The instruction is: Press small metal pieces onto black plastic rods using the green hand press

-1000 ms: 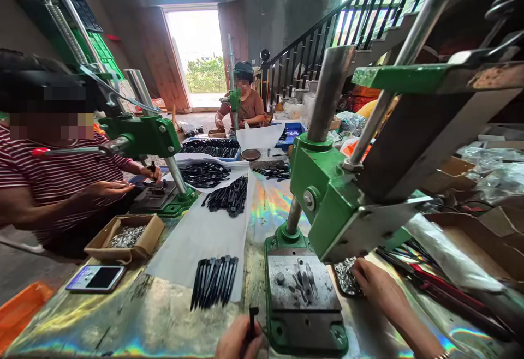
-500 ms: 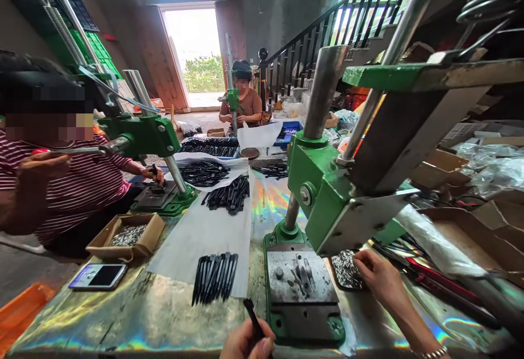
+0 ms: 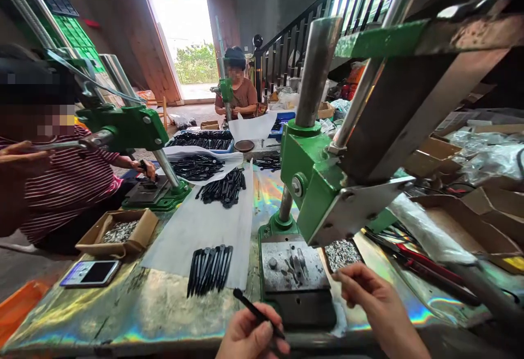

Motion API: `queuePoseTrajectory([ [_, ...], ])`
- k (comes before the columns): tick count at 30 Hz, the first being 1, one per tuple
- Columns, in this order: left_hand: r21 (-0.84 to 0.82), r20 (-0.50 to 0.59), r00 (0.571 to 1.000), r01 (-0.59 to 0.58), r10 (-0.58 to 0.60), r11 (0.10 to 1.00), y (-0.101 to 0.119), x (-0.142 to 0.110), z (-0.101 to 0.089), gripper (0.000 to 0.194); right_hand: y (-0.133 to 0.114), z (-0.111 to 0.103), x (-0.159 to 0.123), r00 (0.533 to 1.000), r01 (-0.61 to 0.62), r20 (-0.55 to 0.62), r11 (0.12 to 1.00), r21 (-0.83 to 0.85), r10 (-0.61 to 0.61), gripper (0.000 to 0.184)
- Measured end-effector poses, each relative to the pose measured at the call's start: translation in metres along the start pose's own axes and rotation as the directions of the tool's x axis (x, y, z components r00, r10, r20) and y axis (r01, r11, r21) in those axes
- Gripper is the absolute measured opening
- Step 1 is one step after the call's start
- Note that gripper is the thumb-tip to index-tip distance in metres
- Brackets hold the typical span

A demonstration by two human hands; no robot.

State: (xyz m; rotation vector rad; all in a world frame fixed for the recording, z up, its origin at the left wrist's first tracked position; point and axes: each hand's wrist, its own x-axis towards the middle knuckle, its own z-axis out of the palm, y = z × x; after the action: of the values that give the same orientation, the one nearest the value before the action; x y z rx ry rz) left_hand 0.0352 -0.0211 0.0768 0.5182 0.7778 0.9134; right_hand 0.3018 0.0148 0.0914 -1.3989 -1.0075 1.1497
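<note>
My left hand (image 3: 249,335) is at the bottom edge, closed on a thin black pin (image 3: 256,311) that points up and to the left. My right hand (image 3: 368,293) hovers just right of the green press's grey base plate (image 3: 293,269), fingers pinched together; what they hold, if anything, is too small to make out. Behind it lies a small tray of little silver parts (image 3: 341,252). A row of black pins (image 3: 209,270) lies on white paper (image 3: 204,228) left of the press.
The green hand press (image 3: 323,184) towers in front of me. A person in a striped shirt (image 3: 61,184) works another press at left; a third person (image 3: 237,91) sits at the far end. A phone (image 3: 90,273), a box of silver parts (image 3: 118,232) and cartons are on the table.
My right hand has drawn back from the tray of silver parts toward me, fingers pinched. My left hand has tilted the black pin and lifted it a little. The view has shifted downward.
</note>
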Motion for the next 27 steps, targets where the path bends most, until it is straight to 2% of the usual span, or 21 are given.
queuePoseTrajectory([
  [2, -0.086, 0.015, 1.0, 0.013, -0.011, 0.996, -0.002, 0.005, 0.004, 0.029, -0.005, 0.026, -0.023, 0.995, -0.048, 0.09, 0.993, 0.106, 0.038, 0.035],
  [5, -0.221, 0.049, 0.998, 0.043, -0.033, 0.974, -0.004, 0.011, 0.01, 0.025, -0.009, 0.059, -0.047, 0.967, -0.086, 0.253, 0.976, 0.2, 0.034, 0.037],
  [7, -0.28, 0.072, 0.995, 0.081, -0.064, 0.957, -0.003, 0.012, 0.014, 0.023, -0.01, 0.074, -0.056, 0.953, -0.092, 0.302, 0.963, 0.253, 0.011, 0.035],
  [9, -0.325, 0.088, 0.992, 0.117, -0.093, 0.938, -0.002, 0.012, 0.016, 0.022, -0.01, 0.083, -0.06, 0.952, -0.079, 0.305, 0.951, 0.299, -0.017, 0.032],
  [16, -0.425, 0.106, 0.982, 0.185, -0.154, 0.886, 0.0, 0.008, 0.017, 0.024, -0.008, 0.095, -0.063, 0.951, -0.025, 0.297, 0.94, 0.34, -0.082, 0.024],
  [24, -0.459, 0.108, 0.982, 0.186, -0.154, 0.869, 0.0, 0.009, 0.019, 0.022, -0.007, 0.098, -0.064, 0.951, 0.042, 0.291, 0.975, 0.22, -0.106, 0.026],
  [27, -0.477, 0.098, 0.98, 0.197, -0.171, 0.857, 0.0, 0.009, 0.02, 0.023, -0.004, 0.098, -0.064, 0.95, 0.152, 0.256, 0.982, 0.115, -0.177, 0.024],
])
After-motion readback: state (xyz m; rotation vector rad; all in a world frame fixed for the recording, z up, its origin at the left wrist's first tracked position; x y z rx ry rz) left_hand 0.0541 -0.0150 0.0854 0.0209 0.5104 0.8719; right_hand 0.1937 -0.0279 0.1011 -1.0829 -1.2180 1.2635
